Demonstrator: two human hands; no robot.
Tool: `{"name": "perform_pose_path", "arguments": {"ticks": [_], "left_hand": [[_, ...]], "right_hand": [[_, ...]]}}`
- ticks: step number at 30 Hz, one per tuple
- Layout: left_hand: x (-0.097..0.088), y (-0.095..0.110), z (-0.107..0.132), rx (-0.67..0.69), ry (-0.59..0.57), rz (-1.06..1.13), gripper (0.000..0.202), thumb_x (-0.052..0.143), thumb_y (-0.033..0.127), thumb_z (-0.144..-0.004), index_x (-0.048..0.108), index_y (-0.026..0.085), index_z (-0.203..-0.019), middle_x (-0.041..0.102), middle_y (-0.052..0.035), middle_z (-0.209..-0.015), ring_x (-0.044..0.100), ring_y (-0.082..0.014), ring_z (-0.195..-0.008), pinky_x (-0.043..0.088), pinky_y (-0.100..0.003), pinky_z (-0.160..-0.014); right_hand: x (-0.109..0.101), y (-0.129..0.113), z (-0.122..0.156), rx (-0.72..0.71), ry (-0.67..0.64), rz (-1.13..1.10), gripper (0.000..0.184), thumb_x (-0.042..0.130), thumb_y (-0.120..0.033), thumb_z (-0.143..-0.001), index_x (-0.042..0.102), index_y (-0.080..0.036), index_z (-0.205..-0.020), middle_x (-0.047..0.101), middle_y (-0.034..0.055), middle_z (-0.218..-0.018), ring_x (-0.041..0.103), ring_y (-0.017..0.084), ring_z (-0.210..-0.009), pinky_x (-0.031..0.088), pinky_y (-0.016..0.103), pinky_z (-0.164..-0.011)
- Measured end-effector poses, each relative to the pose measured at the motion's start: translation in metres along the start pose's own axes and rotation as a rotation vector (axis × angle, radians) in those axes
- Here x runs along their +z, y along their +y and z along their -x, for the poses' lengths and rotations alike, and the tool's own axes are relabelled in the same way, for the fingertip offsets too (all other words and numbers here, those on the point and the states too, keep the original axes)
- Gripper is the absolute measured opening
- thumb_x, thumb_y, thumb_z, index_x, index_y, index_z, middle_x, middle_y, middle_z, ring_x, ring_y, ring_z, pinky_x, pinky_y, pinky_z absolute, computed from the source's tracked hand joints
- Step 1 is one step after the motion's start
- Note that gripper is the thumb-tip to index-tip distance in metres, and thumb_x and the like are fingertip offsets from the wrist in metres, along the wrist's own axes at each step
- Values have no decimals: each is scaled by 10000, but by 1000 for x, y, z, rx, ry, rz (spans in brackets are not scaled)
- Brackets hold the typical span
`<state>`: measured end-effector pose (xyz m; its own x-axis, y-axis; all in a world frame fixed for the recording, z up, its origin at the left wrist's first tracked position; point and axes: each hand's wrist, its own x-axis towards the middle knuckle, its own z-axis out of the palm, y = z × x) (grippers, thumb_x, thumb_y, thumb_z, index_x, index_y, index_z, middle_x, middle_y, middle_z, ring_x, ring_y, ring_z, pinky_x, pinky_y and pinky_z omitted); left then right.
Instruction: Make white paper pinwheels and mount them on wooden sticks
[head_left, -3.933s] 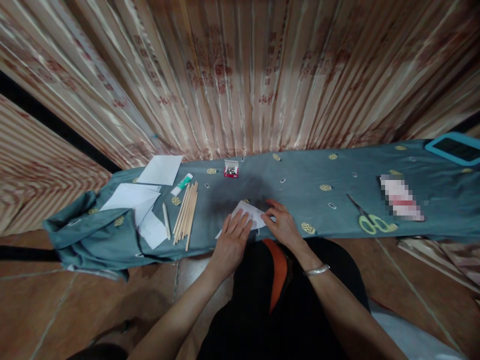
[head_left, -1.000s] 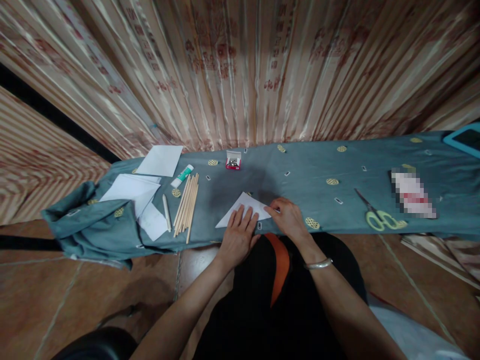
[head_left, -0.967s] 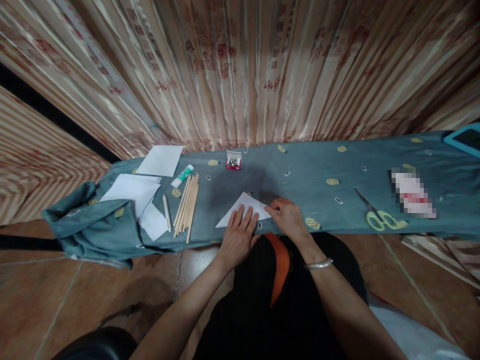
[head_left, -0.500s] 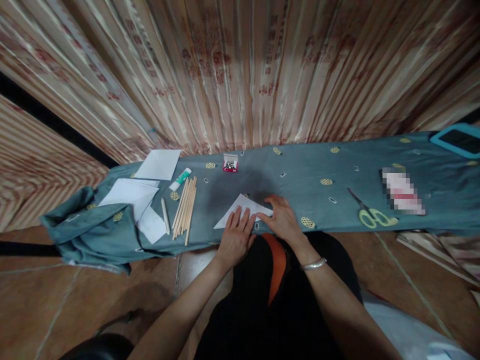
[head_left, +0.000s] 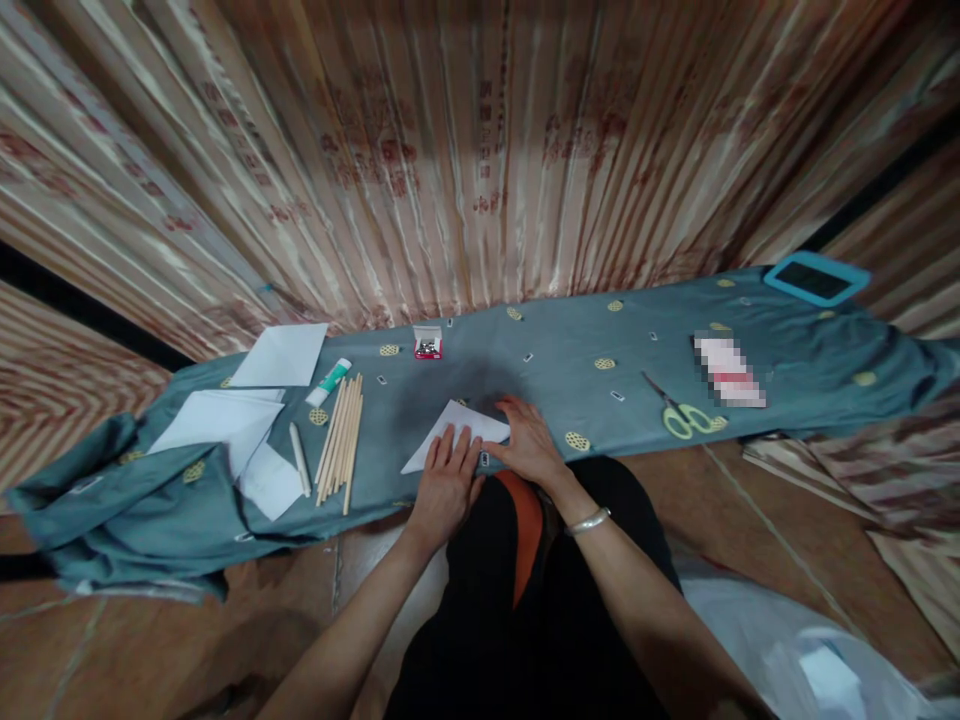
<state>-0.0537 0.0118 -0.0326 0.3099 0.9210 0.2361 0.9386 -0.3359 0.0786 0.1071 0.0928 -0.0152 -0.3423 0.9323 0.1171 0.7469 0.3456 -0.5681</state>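
A white sheet folded into a triangle lies on the teal cloth close to the near edge. My left hand lies flat on the sheet's lower part, fingers stretched out. My right hand presses the sheet's right corner with its fingers down on the fold; a silver bangle circles that wrist. Neither hand grips anything.
Left of the sheet lie several wooden sticks, a white pen, a glue tube and loose white papers. A small red box of pins sits behind. Yellow-handled scissors and a teal-cased tablet lie to the right.
The folded sheet went from a smaller bunched shape to a flat triangle under my hands. My head turned, so the whole scene shifted left in view; both hands stay pressed on the paper.
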Motion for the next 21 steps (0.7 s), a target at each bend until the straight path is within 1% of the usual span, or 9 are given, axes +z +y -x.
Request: {"name": "perform_pose_path", "arguments": {"ticks": [5, 8, 10, 13, 16, 18, 21], "left_hand": [[0, -3, -1, 36, 7, -40, 504, 502, 269, -908, 466, 146, -1395, 450, -151, -1486, 323, -341, -1421, 346, -523, -1119], [-2, -13, 5, 82, -12, -53, 520, 496, 266, -906, 456, 120, -1403, 445, -149, -1490, 341, -334, -1413, 359, -494, -1116], [-3, -24, 14, 109, 0, -52, 529, 480, 257, -909, 439, 96, -1412, 451, -159, -1483, 351, -321, -1410, 368, -475, -1113], [-6, -45, 36, 122, 62, -47, 551, 435, 283, -934, 372, 100, -1451, 451, -177, -1480, 392, -300, -1391, 371, -484, -1103], [-11, -63, 61, 126, 98, -68, 562, 410, 302, -951, 322, 119, -1475, 465, -173, -1471, 423, -294, -1372, 379, -479, -1090], [-15, -69, 74, 111, 112, -78, 566, 410, 305, -956, 305, 124, -1482, 473, -176, -1464, 430, -291, -1368, 376, -476, -1091], [-20, -70, 87, 89, 130, -90, 570, 410, 301, -961, 288, 117, -1486, 481, -191, -1453, 440, -292, -1360, 383, -478, -1083]], "right_hand": [[1, -3, 1, 64, 2, -49, 556, 647, -238, -757, 527, -126, -1288, 478, 176, -1421, 445, 313, -1284, 363, 465, -1054], [-1, 3, 2, 87, 2, -79, 552, 604, -180, -760, 520, -104, -1300, 462, 176, -1438, 425, 291, -1311, 348, 440, -1077], [-2, 9, 2, 98, 18, -87, 545, 587, -165, -763, 521, -91, -1299, 458, 183, -1440, 421, 287, -1318, 339, 430, -1088], [-3, 19, 3, 95, 62, -92, 514, 563, -149, -768, 534, -105, -1280, 473, 183, -1427, 430, 280, -1317, 328, 437, -1099], [-2, 28, 3, 65, 99, -84, 480, 543, -138, -775, 548, -124, -1255, 504, 175, -1400, 446, 273, -1309, 324, 447, -1106], [-1, 32, 4, 51, 113, -68, 459, 537, -132, -779, 559, -125, -1238, 521, 173, -1383, 455, 271, -1304, 321, 448, -1111], [-1, 35, 4, 44, 120, -56, 429, 527, -112, -780, 578, -104, -1206, 537, 188, -1359, 460, 273, -1301, 314, 448, -1120]]}}
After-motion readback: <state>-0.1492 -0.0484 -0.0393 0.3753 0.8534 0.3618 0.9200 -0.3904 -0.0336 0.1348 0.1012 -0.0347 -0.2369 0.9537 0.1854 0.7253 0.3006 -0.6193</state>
